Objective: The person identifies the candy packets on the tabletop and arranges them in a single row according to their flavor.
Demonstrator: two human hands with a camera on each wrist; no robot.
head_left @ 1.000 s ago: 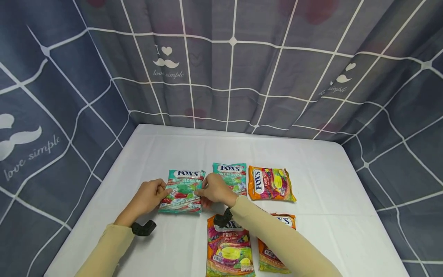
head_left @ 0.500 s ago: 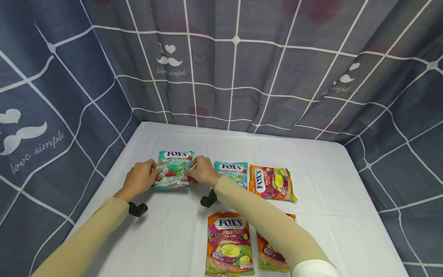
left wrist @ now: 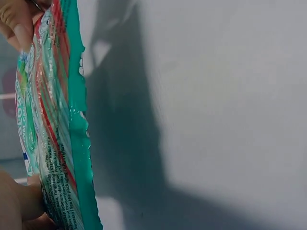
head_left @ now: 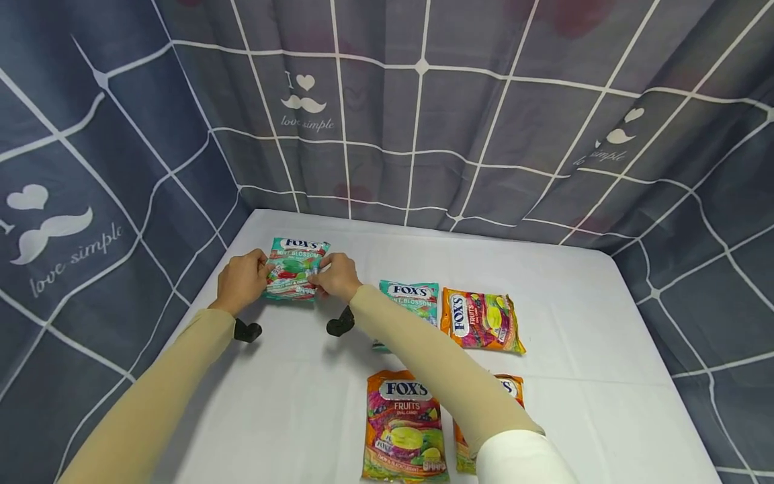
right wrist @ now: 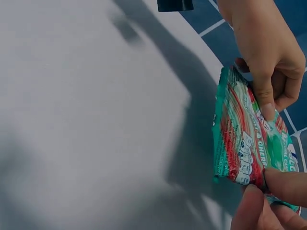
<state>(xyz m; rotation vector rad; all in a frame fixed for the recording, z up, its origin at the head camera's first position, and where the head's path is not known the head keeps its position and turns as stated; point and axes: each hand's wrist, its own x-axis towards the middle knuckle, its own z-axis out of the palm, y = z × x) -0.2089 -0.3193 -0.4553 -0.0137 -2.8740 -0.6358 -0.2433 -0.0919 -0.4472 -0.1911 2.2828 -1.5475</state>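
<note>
- Your left hand (head_left: 240, 281) pinches the left edge of a teal candy packet (head_left: 293, 270); your right hand (head_left: 338, 275) pinches its right edge.
- You hold it raised over the far left of the table (head_left: 290, 403).

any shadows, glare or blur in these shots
Left wrist: a big dark shadow on the white cloth, small glints on the held candy bag; right wrist: dim, a long shadow reaching toward that bag; head: brighter, fainter shadows, FOX'S legible on the sideways fruit bag.
</note>
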